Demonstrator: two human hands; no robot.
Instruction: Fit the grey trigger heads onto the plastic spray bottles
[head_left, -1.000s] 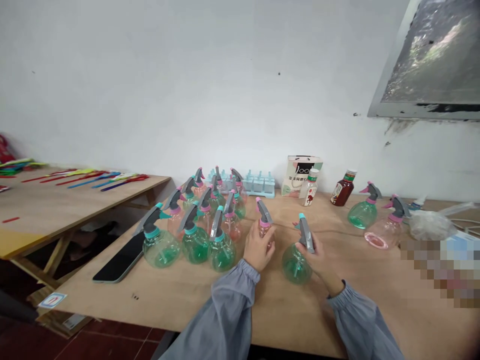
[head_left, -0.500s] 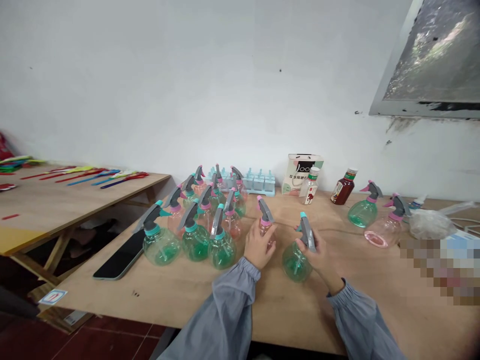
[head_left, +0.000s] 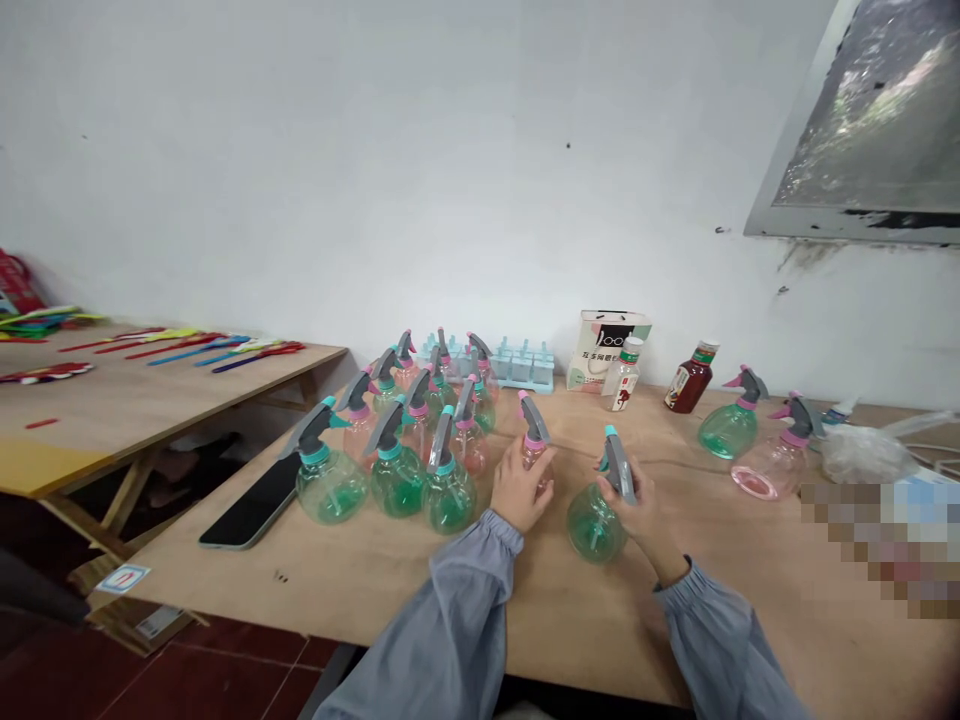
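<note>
My left hand (head_left: pixel 523 487) is wrapped round a pink spray bottle (head_left: pixel 535 452) with a grey and pink trigger head; the hand hides most of its body. Just to the right, my right hand (head_left: pixel 631 500) grips a green spray bottle (head_left: pixel 595 525) around its neck and grey and teal trigger. Both bottles look upright on the wooden table (head_left: pixel 540 610). To the left of my left hand stands a cluster of several green and pink spray bottles, the closest being a green spray bottle (head_left: pixel 448 497). Farther right are another green spray bottle (head_left: pixel 729 430) and a tilted pink spray bottle (head_left: pixel 769 465).
A phone (head_left: pixel 251 503) lies at the table's left. Along the wall stand a light-blue popsicle mould (head_left: pixel 529 368), a paper bag (head_left: pixel 592 350), a clear bottle (head_left: pixel 622 375) and a dark red bottle (head_left: pixel 690 380). Another table (head_left: pixel 112 430) on the left holds colourful strips.
The camera view has turned slightly left, so the scene sits a little farther right. Both hands keep their holds on the two spray bottles, with no clear movement.
</note>
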